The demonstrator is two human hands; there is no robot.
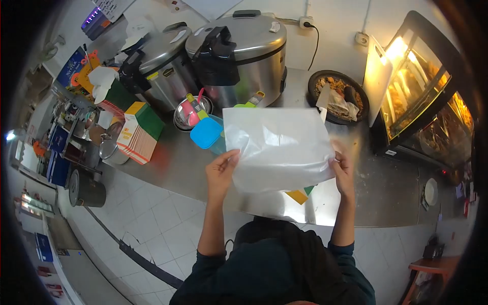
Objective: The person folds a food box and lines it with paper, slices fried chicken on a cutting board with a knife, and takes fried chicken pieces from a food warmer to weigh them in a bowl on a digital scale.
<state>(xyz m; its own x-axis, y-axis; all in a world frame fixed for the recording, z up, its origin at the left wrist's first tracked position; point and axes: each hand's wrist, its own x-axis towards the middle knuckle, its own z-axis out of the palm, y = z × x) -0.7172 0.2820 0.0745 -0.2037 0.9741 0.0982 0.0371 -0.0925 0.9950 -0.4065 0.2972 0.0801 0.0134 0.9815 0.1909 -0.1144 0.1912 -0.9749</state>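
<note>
A sheet of white, glossy wrapping paper is stretched out above the steel counter. My left hand pinches its left edge between thumb and fingers, and my right hand grips the right edge the same way. Beneath the paper's lower edge peeks a yellow and green corner of something mostly hidden. Just left of the sheet, partly covered by it, stands a plastic container with a blue lid. Behind that sit metal bowls with pink and green-handled utensils.
Two large steel rice cookers line the wall. A black bowl of food sits at back right, beside a lit glass display warmer. Printed cardboard boxes stand at the counter's left; a grey bin is on the floor.
</note>
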